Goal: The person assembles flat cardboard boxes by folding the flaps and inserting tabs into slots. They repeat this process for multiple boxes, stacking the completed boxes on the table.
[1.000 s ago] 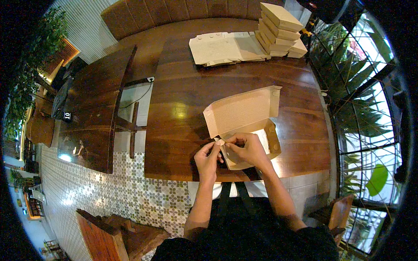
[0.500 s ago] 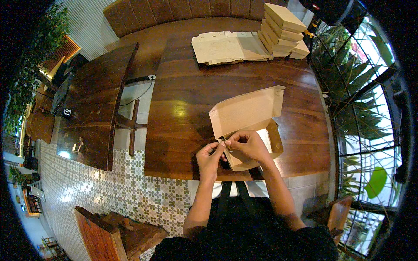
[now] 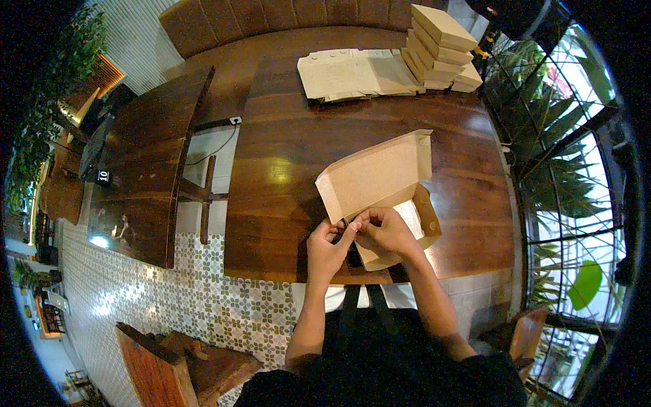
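Note:
A brown cardboard box [image 3: 376,169] stands near the table's front edge with its lid raised and tilted away from me. Both hands meet at its left side, by the corner below the lid. My left hand [image 3: 330,247] pinches the box's side there, thumb pointing up. Opposite it, my right hand [image 3: 385,230] reaches over the open box and pinches the same side wall with thumb and fingertips. The fingers cover the exact flap or tab between them. Part of the box's right wall [image 3: 426,214] and its pale lit inside show beyond my right hand.
At the table's [image 3: 285,203] far side lie flat cardboard blanks [image 3: 363,71], beside a stack of folded boxes [image 3: 437,51]. A second wooden table [image 3: 149,163] stands to the left across a gap. Wooden chairs [image 3: 186,363] are near me; a metal grille [image 3: 569,224] borders the right.
The box has turned slightly and its lid has shifted left. My left fingers have curled further in around the corner, and my right hand stays pinched at the side.

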`<state>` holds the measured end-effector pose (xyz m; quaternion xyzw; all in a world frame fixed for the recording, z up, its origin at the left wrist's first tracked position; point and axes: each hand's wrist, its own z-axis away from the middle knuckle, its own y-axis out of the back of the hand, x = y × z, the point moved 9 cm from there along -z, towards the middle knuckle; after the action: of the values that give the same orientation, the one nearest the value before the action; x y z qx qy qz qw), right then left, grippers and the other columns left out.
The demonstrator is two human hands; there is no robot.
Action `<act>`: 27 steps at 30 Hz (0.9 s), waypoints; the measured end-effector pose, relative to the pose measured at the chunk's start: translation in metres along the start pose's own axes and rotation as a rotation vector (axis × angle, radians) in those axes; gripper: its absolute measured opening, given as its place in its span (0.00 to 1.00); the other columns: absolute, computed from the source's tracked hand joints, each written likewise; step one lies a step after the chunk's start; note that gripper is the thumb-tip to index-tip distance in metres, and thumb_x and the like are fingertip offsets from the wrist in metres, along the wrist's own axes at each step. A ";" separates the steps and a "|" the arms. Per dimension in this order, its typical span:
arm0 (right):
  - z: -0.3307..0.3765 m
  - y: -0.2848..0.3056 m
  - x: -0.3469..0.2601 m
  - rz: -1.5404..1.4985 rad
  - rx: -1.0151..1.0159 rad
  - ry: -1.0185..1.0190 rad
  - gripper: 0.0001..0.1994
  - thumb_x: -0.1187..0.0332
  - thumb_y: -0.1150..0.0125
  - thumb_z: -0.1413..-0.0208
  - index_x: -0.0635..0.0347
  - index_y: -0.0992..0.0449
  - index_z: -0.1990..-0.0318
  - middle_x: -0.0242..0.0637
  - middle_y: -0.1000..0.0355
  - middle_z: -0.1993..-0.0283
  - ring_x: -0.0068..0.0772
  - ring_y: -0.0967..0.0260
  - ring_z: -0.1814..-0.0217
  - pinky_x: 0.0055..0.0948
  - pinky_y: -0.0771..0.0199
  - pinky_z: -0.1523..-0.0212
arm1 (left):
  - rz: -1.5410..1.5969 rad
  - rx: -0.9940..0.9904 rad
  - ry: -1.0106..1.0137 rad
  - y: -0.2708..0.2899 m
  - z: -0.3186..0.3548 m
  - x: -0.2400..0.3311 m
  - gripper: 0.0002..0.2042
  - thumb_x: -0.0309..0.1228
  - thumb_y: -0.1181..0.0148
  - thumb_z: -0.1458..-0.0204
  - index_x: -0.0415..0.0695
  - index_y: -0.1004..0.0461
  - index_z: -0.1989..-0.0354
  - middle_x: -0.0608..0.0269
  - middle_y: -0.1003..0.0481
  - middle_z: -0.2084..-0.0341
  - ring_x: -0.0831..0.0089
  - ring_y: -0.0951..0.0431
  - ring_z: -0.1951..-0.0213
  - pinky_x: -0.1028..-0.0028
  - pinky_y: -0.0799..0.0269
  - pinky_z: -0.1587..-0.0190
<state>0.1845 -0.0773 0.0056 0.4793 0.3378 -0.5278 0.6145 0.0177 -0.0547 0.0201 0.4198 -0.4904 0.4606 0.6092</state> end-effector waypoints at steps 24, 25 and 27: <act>0.035 0.060 -0.028 0.279 0.480 0.339 0.17 0.76 0.34 0.45 0.64 0.20 0.46 0.50 0.20 0.53 0.44 0.20 0.55 0.35 0.21 0.53 | -0.457 0.132 -0.290 0.003 0.000 0.114 0.13 0.37 0.34 0.38 0.37 0.20 0.57 0.54 0.16 0.65 0.54 0.17 0.67 0.61 0.22 0.62; 0.039 0.055 -0.032 0.296 0.457 0.381 0.18 0.77 0.35 0.45 0.63 0.20 0.46 0.50 0.21 0.53 0.46 0.21 0.55 0.36 0.22 0.52 | -0.441 0.022 -0.241 -0.019 -0.016 0.107 0.16 0.41 0.35 0.38 0.37 0.18 0.65 0.54 0.16 0.73 0.51 0.17 0.72 0.59 0.22 0.64; 0.045 0.049 -0.033 0.313 0.399 0.370 0.19 0.78 0.36 0.45 0.62 0.20 0.45 0.51 0.24 0.54 0.49 0.23 0.54 0.38 0.23 0.51 | -0.786 -0.097 -0.163 -0.049 -0.042 0.093 0.19 0.44 0.36 0.38 0.38 0.18 0.70 0.52 0.17 0.76 0.50 0.17 0.72 0.59 0.22 0.64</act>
<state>0.2215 -0.1095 0.0613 0.7244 0.2556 -0.3865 0.5103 0.0829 -0.0108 0.1019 0.5812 -0.3606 0.1340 0.7171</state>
